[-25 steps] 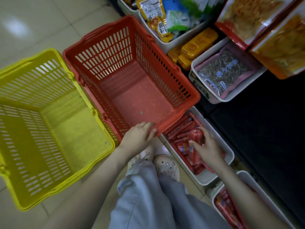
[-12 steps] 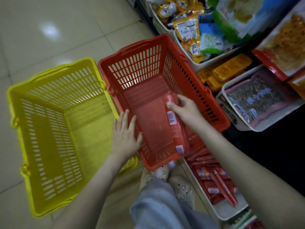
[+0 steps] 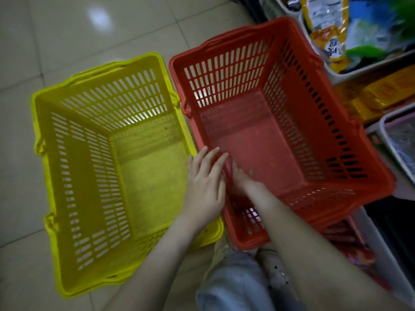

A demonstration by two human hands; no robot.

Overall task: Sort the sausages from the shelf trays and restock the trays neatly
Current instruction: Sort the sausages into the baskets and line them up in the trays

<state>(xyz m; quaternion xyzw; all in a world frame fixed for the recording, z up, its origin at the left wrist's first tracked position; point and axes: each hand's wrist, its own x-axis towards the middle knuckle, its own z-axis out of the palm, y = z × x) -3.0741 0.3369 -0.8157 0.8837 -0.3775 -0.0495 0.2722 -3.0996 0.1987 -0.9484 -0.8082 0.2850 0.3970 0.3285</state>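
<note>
Fingers (image 3: 211,157) of the left hand (image 3: 204,189) lie straight on the red basket (image 3: 224,70) rim, right hand (image 3: 243,181) blurred, grip unreadable; lay sausages (image 3: 343,236) flat, aligned.

Head-worn camera looks steeply down, close above the red basket (image 3: 258,142).

Hands (image 3: 205,187) at red basket (image 3: 292,70) wall

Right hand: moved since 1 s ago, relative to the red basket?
Yes. The right hand left the white plastic sausage tray and went into the red slatted plastic basket, now low by its near-left wall.
</note>
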